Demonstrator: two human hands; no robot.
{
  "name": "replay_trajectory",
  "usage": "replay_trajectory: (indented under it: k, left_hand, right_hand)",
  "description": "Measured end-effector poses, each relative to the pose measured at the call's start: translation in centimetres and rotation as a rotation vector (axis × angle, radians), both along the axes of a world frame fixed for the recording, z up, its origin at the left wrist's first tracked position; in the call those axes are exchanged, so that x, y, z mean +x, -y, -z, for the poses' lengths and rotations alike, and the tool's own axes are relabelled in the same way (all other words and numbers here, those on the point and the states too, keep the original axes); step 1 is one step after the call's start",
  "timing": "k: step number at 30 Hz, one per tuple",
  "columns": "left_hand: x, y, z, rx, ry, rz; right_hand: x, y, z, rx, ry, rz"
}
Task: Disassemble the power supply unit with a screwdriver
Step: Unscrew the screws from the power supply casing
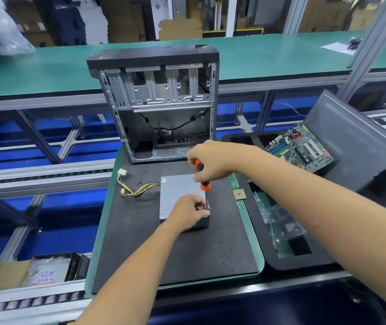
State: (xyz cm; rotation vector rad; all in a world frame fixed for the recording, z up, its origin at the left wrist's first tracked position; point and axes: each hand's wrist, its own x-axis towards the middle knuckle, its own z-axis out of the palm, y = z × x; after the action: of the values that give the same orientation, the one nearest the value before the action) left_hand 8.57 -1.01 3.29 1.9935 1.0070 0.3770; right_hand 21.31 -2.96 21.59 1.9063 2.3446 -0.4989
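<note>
Power supply unit [178, 195] is lying closed on the table [140, 242]; right hand [213, 164] is clamping its grip round the screwdriver [203, 181]; left hand [189, 213] is pinching the shaft at a corner screw; disassembly looks barely begun.

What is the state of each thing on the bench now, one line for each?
power supply unit: lying flat on the mat, cover on.
screwdriver: upright, tip at the unit's right edge.
right hand: gripping the screwdriver handle.
left hand: steadying the shaft on the unit.
computer case: open, emptied.
motherboard: removed, leaning aside.
</note>
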Motion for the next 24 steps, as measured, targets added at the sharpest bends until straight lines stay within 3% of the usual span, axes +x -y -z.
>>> replay_trajectory:
  k: [4, 8, 12, 16, 21, 24]
  left_hand:
    - [0.0, -0.1, 0.0, 0.011, -0.029, 0.013]
    - [0.0, -0.3, 0.0, 0.012, -0.05, 0.039]
    - [0.1, -0.6, 0.0, 0.017, -0.087, 0.066]
    - [0.1, -0.8, 0.0, 0.02, -0.096, 0.097]
    - [0.2, -0.9, -0.1, 0.026, -0.122, 0.086]
    - [0.3, -0.9, -0.2, 0.021, -0.149, 0.083]
  right_hand:
    - [-0.4, -0.4, -0.3, 0.043, 0.149, 0.08]
    - [0.0, -0.3, -0.9, -0.059, 0.054, -0.031]
    - [0.3, 0.0, -0.7, -0.061, 0.022, 0.009]
    - [0.1, -0.1, -0.4, -0.037, 0.203, 0.088]
    - [0.4, -0.1, -1.0, -0.03, 0.005, -0.037]
    - [0.3, -0.1, -0.8, -0.037, 0.018, -0.014]
